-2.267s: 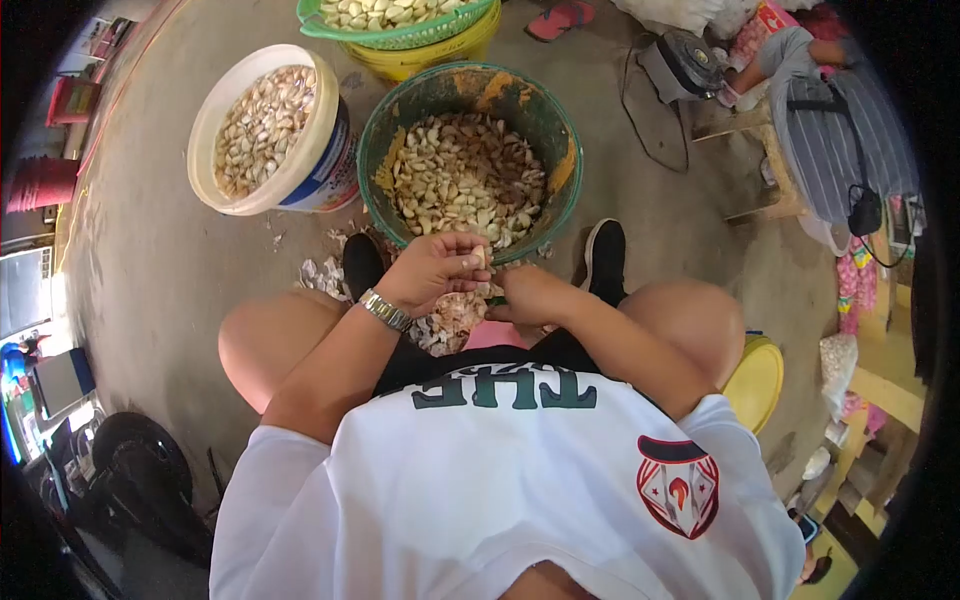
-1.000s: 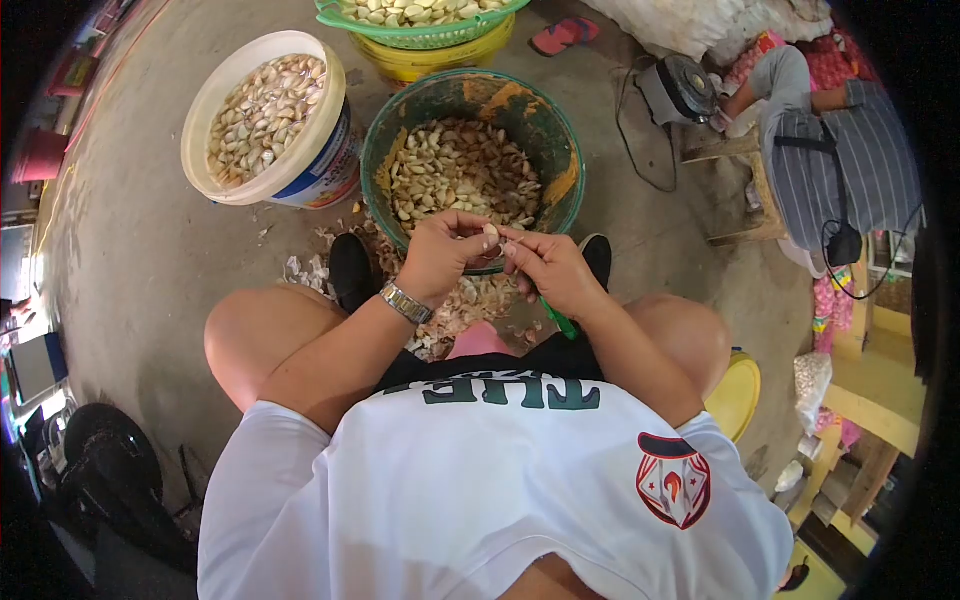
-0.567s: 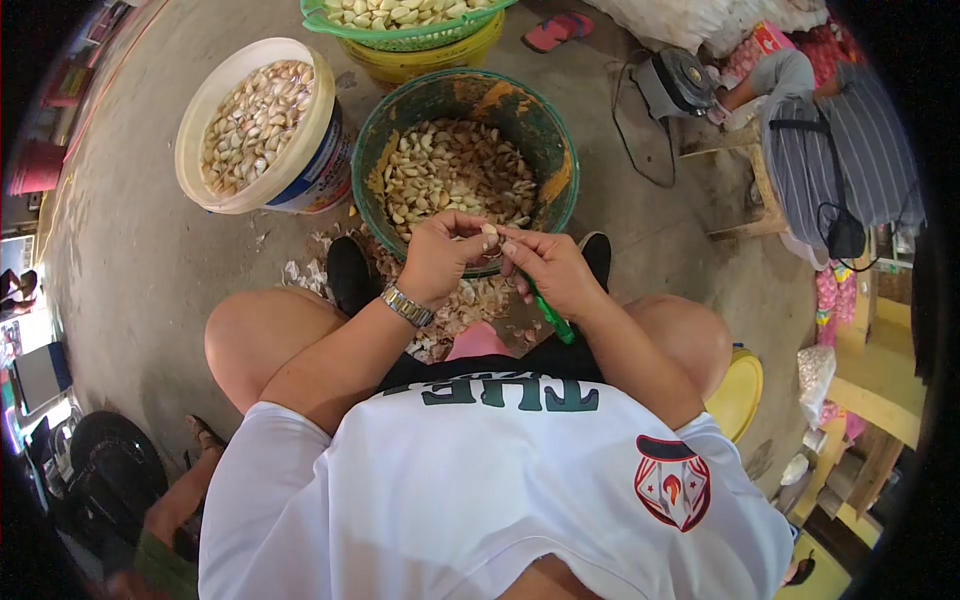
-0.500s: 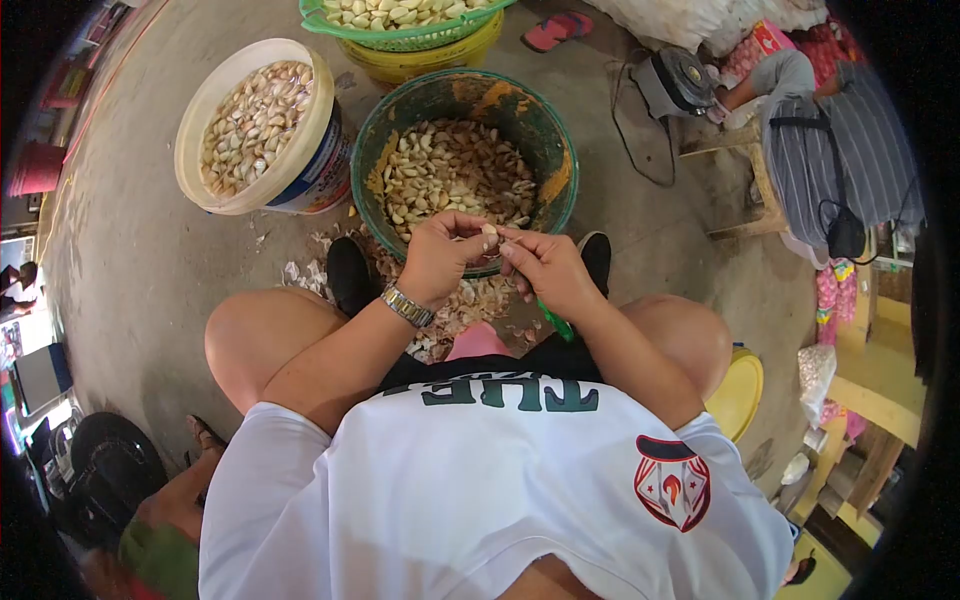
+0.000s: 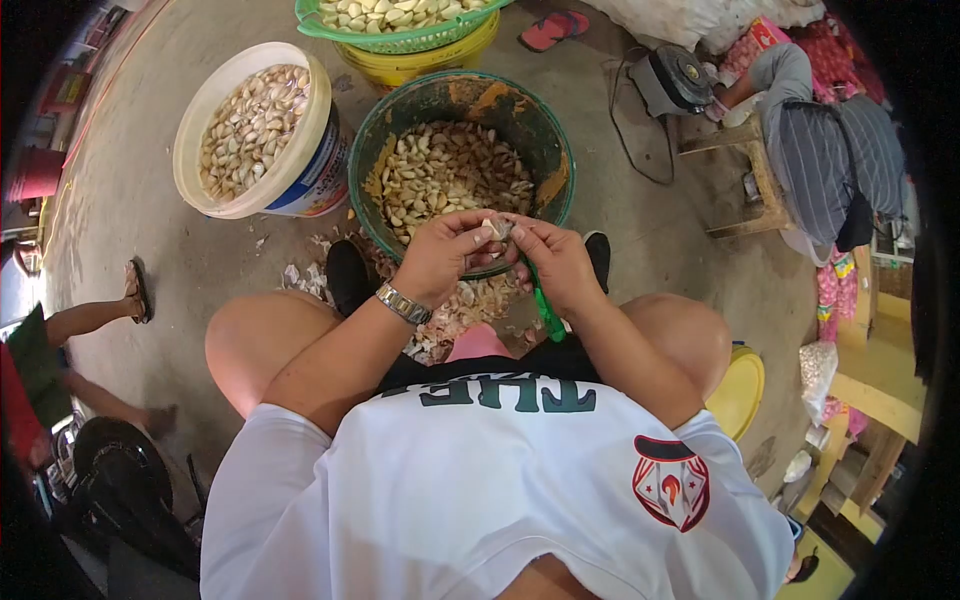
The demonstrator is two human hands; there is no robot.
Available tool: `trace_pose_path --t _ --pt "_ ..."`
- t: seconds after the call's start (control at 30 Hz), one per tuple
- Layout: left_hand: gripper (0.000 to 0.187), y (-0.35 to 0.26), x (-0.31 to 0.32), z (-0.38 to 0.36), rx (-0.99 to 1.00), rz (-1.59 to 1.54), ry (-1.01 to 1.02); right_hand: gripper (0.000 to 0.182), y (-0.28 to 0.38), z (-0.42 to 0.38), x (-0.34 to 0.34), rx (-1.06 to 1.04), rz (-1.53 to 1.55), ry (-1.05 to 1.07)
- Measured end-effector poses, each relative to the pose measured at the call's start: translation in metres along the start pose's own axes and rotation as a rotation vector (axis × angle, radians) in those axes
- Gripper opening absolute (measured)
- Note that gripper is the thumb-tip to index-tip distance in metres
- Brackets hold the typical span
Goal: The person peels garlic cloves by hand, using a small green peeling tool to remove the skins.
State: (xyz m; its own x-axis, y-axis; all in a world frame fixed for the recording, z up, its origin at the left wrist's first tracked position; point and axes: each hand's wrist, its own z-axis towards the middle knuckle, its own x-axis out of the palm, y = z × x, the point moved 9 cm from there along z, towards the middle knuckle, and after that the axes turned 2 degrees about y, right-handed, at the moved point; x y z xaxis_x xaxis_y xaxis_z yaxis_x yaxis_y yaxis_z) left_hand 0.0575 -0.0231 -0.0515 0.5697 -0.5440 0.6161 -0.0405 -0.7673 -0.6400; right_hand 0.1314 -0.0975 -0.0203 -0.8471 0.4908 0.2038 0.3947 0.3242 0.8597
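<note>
My left hand (image 5: 440, 257), with a metal watch at the wrist, pinches a pale garlic clove (image 5: 491, 228) between thumb and fingertips. Facing it, my right hand (image 5: 558, 262) is closed around a green-handled knife (image 5: 543, 305); its handle points down toward my lap and the blade is hidden. The right thumb and finger also grip papery garlic skin (image 5: 505, 228) at the clove. Both hands are over the near rim of a dark green tub (image 5: 362, 215), which holds many unpeeled garlic cloves (image 5: 450, 170).
Left of the tub stands a white bucket (image 5: 322, 75) of cloves in liquid. Behind are a green basket (image 5: 420, 42) of peeled cloves and a yellow tub (image 5: 425, 62). Skins (image 5: 470, 315) litter the floor. A seated person (image 5: 840, 160) is at right; another person's leg (image 5: 95, 318) shows left.
My right hand has turned, and the green handle shows more fully. Loosened skin now shows between my fingertips. At left, the passing person has moved farther up the view.
</note>
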Motion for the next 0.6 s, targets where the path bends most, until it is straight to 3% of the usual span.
trace_pose_path --t 0.17,0.27,0.6 --pt "0.011 -0.003 0.001 0.003 0.044 -0.119 0.078 0.028 0.003 0.000 0.008 -0.035 0.020 0.057" --pt "0.008 -0.002 -0.010 0.002 0.052 -0.109 -0.040 0.029 0.010 -0.003 0.013 -0.075 -0.134 0.096" --pt "0.011 -0.001 -0.010 0.002 0.059 -0.156 -0.065 0.028 0.008 -0.001 0.010 -0.106 -0.227 0.048"
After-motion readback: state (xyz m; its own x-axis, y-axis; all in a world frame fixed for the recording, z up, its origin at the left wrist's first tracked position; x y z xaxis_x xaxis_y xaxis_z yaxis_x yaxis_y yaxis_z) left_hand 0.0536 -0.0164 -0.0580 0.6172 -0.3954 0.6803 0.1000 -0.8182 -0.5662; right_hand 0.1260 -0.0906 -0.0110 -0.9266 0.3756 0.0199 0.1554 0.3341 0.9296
